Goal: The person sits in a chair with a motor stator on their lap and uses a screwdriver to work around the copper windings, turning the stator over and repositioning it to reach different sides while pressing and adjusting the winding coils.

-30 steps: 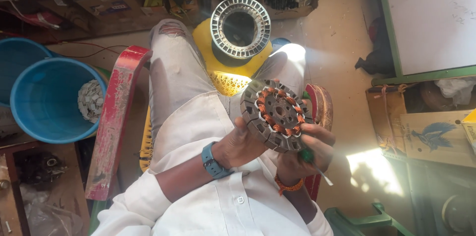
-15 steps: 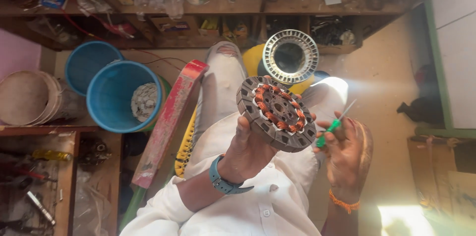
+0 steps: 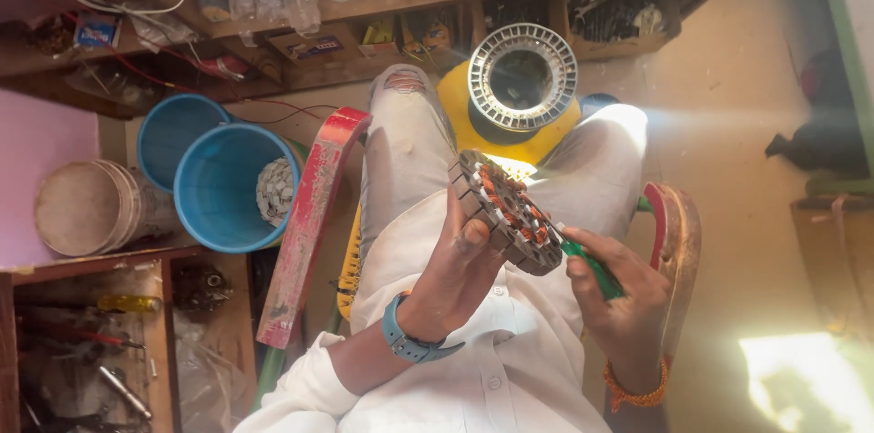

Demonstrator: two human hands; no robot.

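- The left hand [image 3: 455,260] is clenched around the rim of a round grey metal motor stator with copper-orange wire windings [image 3: 506,212]; the thumb presses on its near edge and the disc is tilted, raised above the lap.
- The right hand [image 3: 619,301] grasps a thin green-handled tool [image 3: 590,267] in closed fingers; the tip meets the lower edge of the stator, near the windings.
- What could go wrong (in my judgement): the tool tip may slip off the metal edge and scratch the thin copper wire, because the disc is held in the air by one hand only, with no support below.
- The tilted stator could also slide out of the grip and fall on the white ribbed metal ring on a yellow base [image 3: 523,78], which stands on the floor between the knees.
- Room for moving: on the left side the red-painted curved wooden board [image 3: 309,224] and the blue plastic bucket [image 3: 223,187] stand near the left elbow, so this side is narrow.
- On the right, the bare beige floor [image 3: 728,123] gives more open space.
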